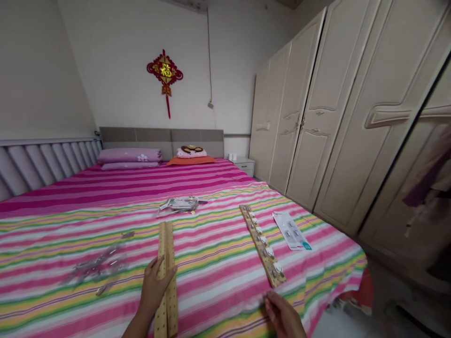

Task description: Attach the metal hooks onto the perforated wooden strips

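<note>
Two long wooden strips with rows of holes (171,291) lie side by side on the striped bed cover. My left hand (155,284) grips them across the middle, thumb on the right strip and fingers at the left edge. Further right, a wooden strip bearing several white round pieces and metal hooks (260,241) lies at a slant. Just below its near end is my right hand (282,313), fingers curled and partly blurred; whether something small is between them cannot be made out.
Clear plastic bags with small metal parts (100,265) lie at the left. Another plastic packet (181,204) is beyond the strips. A blister card (291,231) rests at the right, near the bed's edge. Wardrobes (338,122) line the right side.
</note>
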Tool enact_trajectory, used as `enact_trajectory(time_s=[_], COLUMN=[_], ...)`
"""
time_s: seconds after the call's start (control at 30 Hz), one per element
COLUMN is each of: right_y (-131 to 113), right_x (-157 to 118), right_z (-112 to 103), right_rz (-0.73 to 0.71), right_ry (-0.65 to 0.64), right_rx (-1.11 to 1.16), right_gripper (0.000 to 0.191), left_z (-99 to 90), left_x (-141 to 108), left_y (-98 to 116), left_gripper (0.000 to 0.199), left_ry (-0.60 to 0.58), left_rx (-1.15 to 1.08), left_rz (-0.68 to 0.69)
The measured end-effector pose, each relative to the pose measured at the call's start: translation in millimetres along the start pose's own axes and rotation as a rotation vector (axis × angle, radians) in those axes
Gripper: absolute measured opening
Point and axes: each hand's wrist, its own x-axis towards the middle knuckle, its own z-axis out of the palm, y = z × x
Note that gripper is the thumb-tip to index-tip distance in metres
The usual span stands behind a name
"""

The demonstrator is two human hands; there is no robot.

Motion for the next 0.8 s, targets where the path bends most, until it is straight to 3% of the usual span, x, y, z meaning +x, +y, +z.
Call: enact_trajectory(time_s=[0.1, 0.3, 0.4, 0.5, 0.6, 0.8], right_y=[1.4, -15.5, -7.8, 15.5, 34.6, 18.7], right_x=[-5.7, 3.7, -3.0, -21.2, -37.9, -39.1], right_z=[-1.0, 13.0, 15.7, 14.3, 13.0, 18.3], right_rz=[0.133, 0.124, 0.104, 0.102, 0.184, 0.403], right_ry=[0.019, 0.035, 0.040, -0.054, -0.224, -0.393], right_rx=[0.073, 0.091, 0.057, -0.002, -0.007, 0.191], right_gripper=[0.036, 0.036, 0.038, 0.034, 0.032, 0.052], left_z=[0.3, -1.7, -2.2, -1.4, -0.8, -2.5], left_x=[0.8, -1.3, -2.4, -2.0, -1.3, -4.5], left_y=[0.0, 2.9, 3.4, 2.3, 1.5, 5.9], left_gripper=[0.075, 0.074, 0.074, 0.072, 0.071, 0.069], left_ry=[0.014, 0.004, -0.002, 0.009, 0.013, 0.015], left_rx=[0.013, 0.002, 0.002, -0.006, -0.016, -0.029], left_rz=[0.014, 0.002, 0.006, 0.008, 0.009, -0.006])
